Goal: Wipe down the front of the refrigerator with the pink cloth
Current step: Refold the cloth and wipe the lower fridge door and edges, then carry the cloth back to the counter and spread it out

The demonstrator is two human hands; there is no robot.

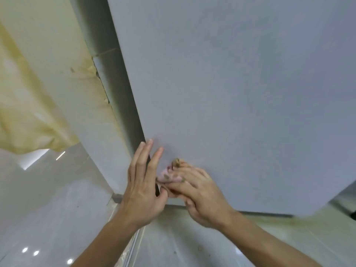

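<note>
A yellowish curtain point(28, 112) hangs at far left above glossy floor tiles point(48, 209). The left hand point(143, 189) lies flat, fingers straight, against the fridge's point(231, 83) lower left edge and holds nothing, likely bracing the body for the low reach. Just right of it, touching its thumb side, the pink cloth point(167, 177) is bunched on the door front near the bottom corner. The right hand point(200, 193) grips it, fingers curled over it and pressing it to the panel, as if to scrub that spot.
</note>
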